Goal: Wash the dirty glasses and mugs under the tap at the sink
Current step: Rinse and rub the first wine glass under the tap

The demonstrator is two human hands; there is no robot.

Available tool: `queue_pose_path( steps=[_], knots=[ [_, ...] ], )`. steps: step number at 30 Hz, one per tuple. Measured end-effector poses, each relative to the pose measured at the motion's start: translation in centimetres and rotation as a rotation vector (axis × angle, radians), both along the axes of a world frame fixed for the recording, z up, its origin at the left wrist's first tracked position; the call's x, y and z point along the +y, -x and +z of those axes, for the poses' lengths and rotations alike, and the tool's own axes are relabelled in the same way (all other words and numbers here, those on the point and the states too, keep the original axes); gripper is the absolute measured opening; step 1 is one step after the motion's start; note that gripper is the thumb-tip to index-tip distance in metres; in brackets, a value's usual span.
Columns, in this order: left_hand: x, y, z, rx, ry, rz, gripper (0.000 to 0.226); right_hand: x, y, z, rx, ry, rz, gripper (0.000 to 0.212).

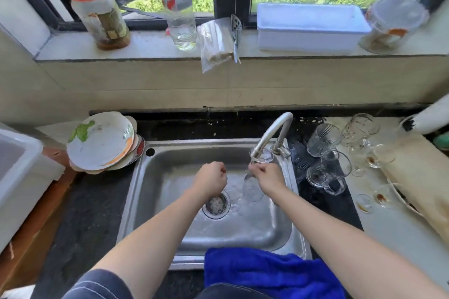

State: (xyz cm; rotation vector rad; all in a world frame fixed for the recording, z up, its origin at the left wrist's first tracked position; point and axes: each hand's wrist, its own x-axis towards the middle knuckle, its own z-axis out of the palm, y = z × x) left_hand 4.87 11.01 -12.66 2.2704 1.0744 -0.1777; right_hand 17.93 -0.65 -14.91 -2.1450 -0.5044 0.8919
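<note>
A clear glass (pixel 252 189) hangs over the steel sink (pixel 167 160), tilted with its mouth down, under the tap spout (pixel 272 133). My right hand (pixel 267 175) grips it near the upper end, just below the spout. Water splashes around the drain (pixel 216 202). My left hand (pixel 211 178) is over the middle of the sink, fingers curled, holding nothing that I can see. Several clear glasses and mugs (pixel 325 138) stand and lie on the counter right of the sink, some with brown stains (pixel 379 198).
Stacked dirty plates (pixel 102 141) sit at the sink's left corner. A blue towel (pixel 267 272) drapes over the front rim. A white bin (pixel 21 172) stands at far left. Bottles, a jar (pixel 97 12) and a white box (pixel 308 26) line the windowsill.
</note>
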Motion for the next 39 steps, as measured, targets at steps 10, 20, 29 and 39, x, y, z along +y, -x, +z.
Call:
queue_pose_path(
  steps=[10, 20, 29, 39],
  knots=[
    [-6.8, -6.0, 2.8, -0.025, -0.094, -0.532, 0.022, -10.6, -0.7, 6.0, -0.165, -0.083, -0.456, 0.026],
    [-21.7, -12.8, 8.9, -0.193, -0.229, -0.873, 0.022, -29.1, -2.4, 12.9, -0.234, -0.342, -0.940, 0.012],
    [-46.5, -16.4, 14.0, -0.366, -0.291, -1.092, 0.026, -56.9, 2.3, 16.8, -0.484, -0.360, -1.249, 0.006],
    [-73.2, -13.0, 15.0, -0.461, -0.147, -1.474, 0.025, -81.3, 12.3, 15.5, -0.414, -0.385, -1.685, 0.013]
  ],
)
